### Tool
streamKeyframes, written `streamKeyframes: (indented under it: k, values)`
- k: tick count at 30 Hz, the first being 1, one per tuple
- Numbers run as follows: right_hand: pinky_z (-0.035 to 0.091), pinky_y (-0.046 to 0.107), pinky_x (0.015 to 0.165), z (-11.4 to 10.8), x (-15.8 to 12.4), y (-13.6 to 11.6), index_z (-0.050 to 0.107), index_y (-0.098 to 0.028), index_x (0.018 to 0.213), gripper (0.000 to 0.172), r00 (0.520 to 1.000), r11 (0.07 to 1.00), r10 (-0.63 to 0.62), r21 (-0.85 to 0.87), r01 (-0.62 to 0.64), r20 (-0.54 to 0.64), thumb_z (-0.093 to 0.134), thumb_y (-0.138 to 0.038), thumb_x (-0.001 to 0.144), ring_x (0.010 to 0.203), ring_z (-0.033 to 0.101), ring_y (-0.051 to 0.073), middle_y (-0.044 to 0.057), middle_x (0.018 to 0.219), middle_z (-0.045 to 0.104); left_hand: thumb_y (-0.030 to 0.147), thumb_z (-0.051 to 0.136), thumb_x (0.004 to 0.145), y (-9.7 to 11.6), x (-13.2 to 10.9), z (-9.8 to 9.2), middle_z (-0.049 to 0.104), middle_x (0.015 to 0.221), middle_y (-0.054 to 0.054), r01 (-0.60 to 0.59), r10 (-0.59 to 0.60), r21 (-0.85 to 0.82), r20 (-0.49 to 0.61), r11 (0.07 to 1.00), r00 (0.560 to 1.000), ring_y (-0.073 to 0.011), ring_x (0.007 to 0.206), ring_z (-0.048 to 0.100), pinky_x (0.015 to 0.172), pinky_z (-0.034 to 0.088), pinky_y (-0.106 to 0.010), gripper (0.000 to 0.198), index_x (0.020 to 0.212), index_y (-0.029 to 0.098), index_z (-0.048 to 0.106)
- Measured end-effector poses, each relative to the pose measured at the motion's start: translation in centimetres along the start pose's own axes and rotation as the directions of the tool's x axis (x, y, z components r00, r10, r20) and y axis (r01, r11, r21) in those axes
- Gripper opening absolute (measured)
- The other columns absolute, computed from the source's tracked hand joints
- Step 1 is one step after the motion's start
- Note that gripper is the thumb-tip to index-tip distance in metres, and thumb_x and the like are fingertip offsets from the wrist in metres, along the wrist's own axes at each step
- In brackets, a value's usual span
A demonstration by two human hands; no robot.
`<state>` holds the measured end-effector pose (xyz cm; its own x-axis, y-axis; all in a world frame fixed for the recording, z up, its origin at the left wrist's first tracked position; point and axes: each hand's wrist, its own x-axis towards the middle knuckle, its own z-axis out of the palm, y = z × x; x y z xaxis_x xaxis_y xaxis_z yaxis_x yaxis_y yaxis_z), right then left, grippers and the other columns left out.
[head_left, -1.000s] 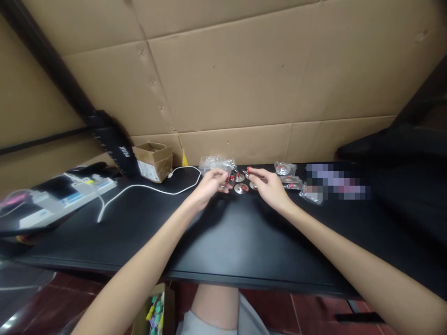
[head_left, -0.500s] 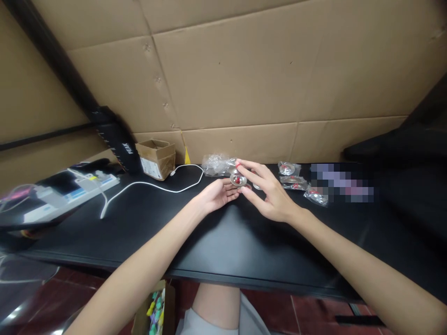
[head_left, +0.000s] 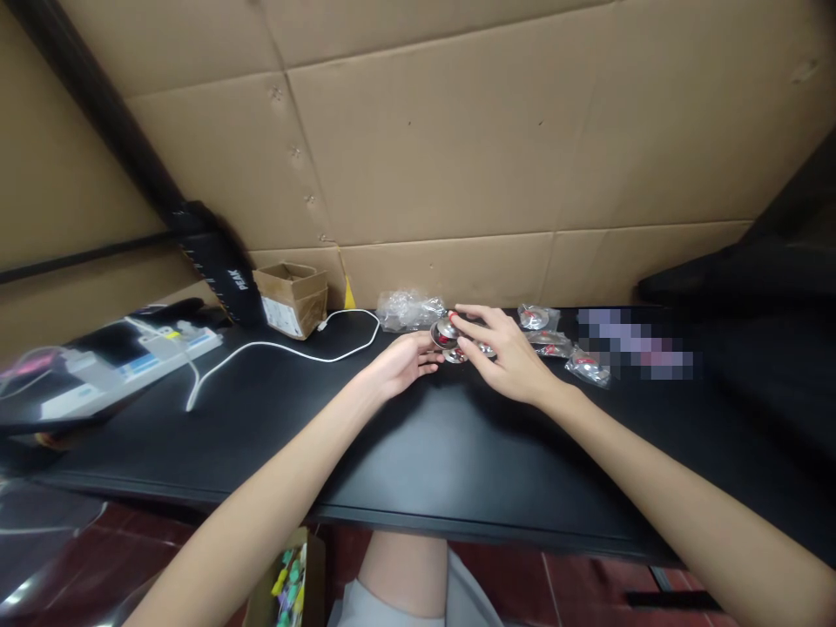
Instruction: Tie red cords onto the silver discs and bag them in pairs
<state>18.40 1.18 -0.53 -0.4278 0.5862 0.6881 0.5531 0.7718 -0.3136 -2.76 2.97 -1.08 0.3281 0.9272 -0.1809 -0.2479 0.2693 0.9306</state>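
Over the black table, my left hand (head_left: 403,364) pinches a small silver dome-shaped disc with red at its middle, which looks like a finger cymbal (head_left: 443,334). My right hand (head_left: 506,355) holds the upper disc of what seems a pair, its fingertips at the red loop on top. Just below and behind the fingers lie further silver discs with red centres, one finger cymbal (head_left: 453,356) by my left fingertips and another partly covered by my right hand. How the fingers grip the loop is too small to make out.
Crumpled clear plastic bags (head_left: 410,311) lie behind my hands. Several bagged cymbals (head_left: 549,342) are to the right, near a blurred-out patch. At left are a small cardboard box (head_left: 292,300), a white cable (head_left: 274,347) and a power strip (head_left: 144,370). A cardboard wall stands behind.
The cymbals in my hands have turned: the lower one's inner face showed before, and now the two discs sit close together, tilted. Another disc shows on the table below them.
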Motion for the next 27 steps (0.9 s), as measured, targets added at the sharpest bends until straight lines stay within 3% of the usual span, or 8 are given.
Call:
streamKeyframes:
  k: [7,10,14,17,19,22,25,27]
  values:
    - [0.057,0.049,0.094,0.6,-0.1,-0.6,0.084,-0.031,0.104,0.021,0.993,0.966,0.104,0.245,-0.087,-0.060,0.064,-0.033,0.098,0.101,0.073,0.030,0.006,0.109,0.079,0.016,0.068,0.089,-0.2,-0.3,0.3,0.072,0.084,-0.005,-0.018,0.015,0.094,0.028,0.995,0.999,-0.0100,0.070,0.066,0.064,0.050,-0.021,0.004,0.091,0.016,0.071]
    - [0.058,0.049,0.089,0.3,-0.1,-0.4,0.084,-0.030,0.091,0.013,0.988,0.964,0.122,0.246,-0.096,-0.093,0.071,-0.031,0.093,0.092,0.075,0.030,0.005,0.096,0.081,0.026,0.069,0.093,-0.5,-0.1,0.2,0.070,0.079,-0.003,-0.165,0.179,0.294,-0.022,0.942,0.984,-0.0110,0.068,0.064,0.062,0.047,-0.021,0.011,0.091,0.016,0.068]
    - [0.059,0.043,0.074,-0.2,0.0,-0.1,0.078,-0.025,0.087,0.005,0.973,0.949,0.205,0.264,-0.171,-0.108,0.075,-0.028,0.089,0.077,0.074,0.026,0.005,0.086,0.079,0.036,0.068,0.096,-0.5,-0.1,-0.1,0.072,0.083,-0.004,-0.449,0.515,0.599,0.071,0.662,0.854,-0.0150,0.074,0.065,0.071,0.050,-0.027,0.020,0.091,0.017,0.065]
    - [0.060,0.041,0.073,-0.2,0.2,0.3,0.076,-0.023,0.101,0.013,0.955,0.928,0.276,0.289,-0.236,-0.105,0.074,-0.029,0.089,0.078,0.074,0.025,0.006,0.087,0.078,0.034,0.061,0.101,0.0,-0.6,0.0,0.072,0.088,-0.004,-0.534,0.621,0.727,0.189,0.433,0.761,-0.0169,0.079,0.066,0.076,0.048,-0.029,0.016,0.095,0.019,0.064]
    - [0.061,0.042,0.077,0.1,0.3,0.6,0.077,-0.021,0.108,0.021,0.942,0.917,0.316,0.290,-0.272,-0.117,0.073,-0.030,0.089,0.082,0.074,0.025,0.008,0.093,0.078,0.032,0.057,0.102,0.3,-0.9,0.2,0.071,0.088,-0.003,-0.549,0.651,0.757,0.222,0.355,0.726,-0.0172,0.079,0.065,0.077,0.047,-0.030,0.015,0.096,0.020,0.062]
    - [0.061,0.042,0.078,0.5,0.5,0.8,0.077,-0.018,0.111,0.028,0.907,0.826,0.415,0.444,-0.347,-0.064,0.075,-0.035,0.088,0.083,0.074,0.025,0.010,0.096,0.078,0.034,0.055,0.103,0.0,-0.5,0.1,0.068,0.086,-0.003,-0.559,0.656,0.711,0.183,0.425,0.732,-0.0167,0.078,0.064,0.077,0.047,-0.029,0.017,0.095,0.020,0.058]
    - [0.059,0.036,0.071,0.4,0.7,0.1,0.077,-0.018,0.110,0.038,0.871,0.638,0.489,0.657,-0.401,0.057,0.085,-0.041,0.081,0.081,0.072,0.022,0.009,0.094,0.077,0.036,0.056,0.102,-0.7,0.3,-0.2,0.063,0.078,-0.001,-0.494,0.578,0.604,0.067,0.625,0.813,-0.0148,0.068,0.059,0.068,0.044,-0.026,0.020,0.092,0.020,0.055]
    - [0.056,0.031,0.067,0.0,0.8,-0.5,0.079,-0.018,0.107,0.040,0.868,0.558,0.485,0.724,-0.405,0.111,0.090,-0.042,0.076,0.079,0.070,0.019,0.008,0.093,0.077,0.034,0.058,0.100,-1.0,0.6,-0.3,0.063,0.075,-0.001,-0.439,0.526,0.594,0.032,0.674,0.850,-0.0147,0.066,0.057,0.066,0.043,-0.026,0.018,0.089,0.019,0.057]
